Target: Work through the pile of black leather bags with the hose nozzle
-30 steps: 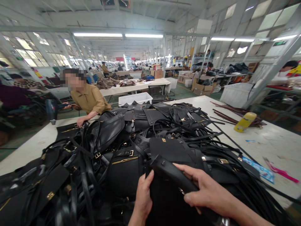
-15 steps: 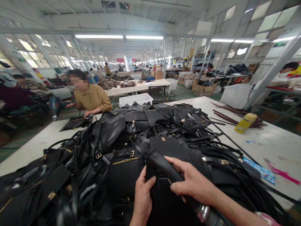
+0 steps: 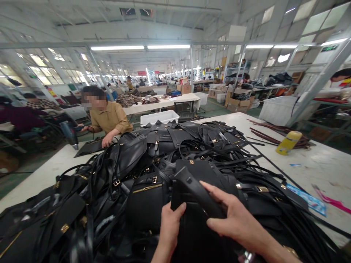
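Note:
A black leather-look bag (image 3: 196,228) is upright in front of me at the lower middle of the head view. My left hand (image 3: 170,223) grips its left edge, thumb on the near face. Wrapped around a curved, bent-over black part of the bag (image 3: 201,195) is my right hand (image 3: 233,215); a small slot shows near that part's upper end. Whether it is a flap or a handle I cannot tell. Below my right wrist, a shiny metal piece (image 3: 249,255) shows at the bottom edge, mostly cut off.
Black bags with straps and gold buckles (image 3: 148,195) are heaped across the white table (image 3: 326,160). A yellow bottle (image 3: 289,143), brown straps (image 3: 270,136) and a blue packet (image 3: 307,199) lie at right. Opposite left, a co-worker (image 3: 112,117) holds a heat gun (image 3: 70,134) over a bag.
My hands and the bag have shifted slightly right in view. The metal piece below my right wrist has sunk mostly out of frame. The co-worker's heat gun has moved down and right.

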The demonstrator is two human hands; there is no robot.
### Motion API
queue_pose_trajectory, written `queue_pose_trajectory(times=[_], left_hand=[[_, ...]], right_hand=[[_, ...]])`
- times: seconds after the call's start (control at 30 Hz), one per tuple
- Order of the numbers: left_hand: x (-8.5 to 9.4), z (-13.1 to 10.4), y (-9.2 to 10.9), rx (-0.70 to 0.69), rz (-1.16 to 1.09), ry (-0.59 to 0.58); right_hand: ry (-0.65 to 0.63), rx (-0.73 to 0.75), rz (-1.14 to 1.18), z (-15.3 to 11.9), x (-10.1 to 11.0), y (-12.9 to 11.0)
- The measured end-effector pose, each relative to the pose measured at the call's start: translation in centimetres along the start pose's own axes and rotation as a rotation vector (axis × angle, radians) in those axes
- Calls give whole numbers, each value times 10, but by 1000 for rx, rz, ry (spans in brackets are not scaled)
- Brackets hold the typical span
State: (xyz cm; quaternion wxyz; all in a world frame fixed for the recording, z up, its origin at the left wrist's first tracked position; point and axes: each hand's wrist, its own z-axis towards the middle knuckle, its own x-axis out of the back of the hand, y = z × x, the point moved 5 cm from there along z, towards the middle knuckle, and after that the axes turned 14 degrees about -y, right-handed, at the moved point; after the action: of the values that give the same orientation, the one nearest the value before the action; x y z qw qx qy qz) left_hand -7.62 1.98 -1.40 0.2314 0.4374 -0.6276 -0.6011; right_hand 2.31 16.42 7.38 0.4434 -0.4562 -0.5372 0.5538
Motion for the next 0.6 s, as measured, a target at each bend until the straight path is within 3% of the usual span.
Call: queue_pose_trajectory(times=[0.13,0.2,0.27,0.37,0.47,0.53,0.6], left_hand=[[8,32,63,-307,213,140],[20,54,87,-388,267,235],[34,76,93,-367,272,278],[57,94,81,-255,236,278],[75,74,62,-172,174,246],[84,42,52,-188,96,260],[92,-1,40,-228,40,381]], right_hand=[[121,19,98,-26,29,-12],[159,10,117,-37,40,-10],[175,13,124,-44,45,-2],[177,-51,108,-50,43,22],[130,-180,111,-53,35,49],[102,-231,124,-55,31,62],[98,-233,138,-57,29,69]])
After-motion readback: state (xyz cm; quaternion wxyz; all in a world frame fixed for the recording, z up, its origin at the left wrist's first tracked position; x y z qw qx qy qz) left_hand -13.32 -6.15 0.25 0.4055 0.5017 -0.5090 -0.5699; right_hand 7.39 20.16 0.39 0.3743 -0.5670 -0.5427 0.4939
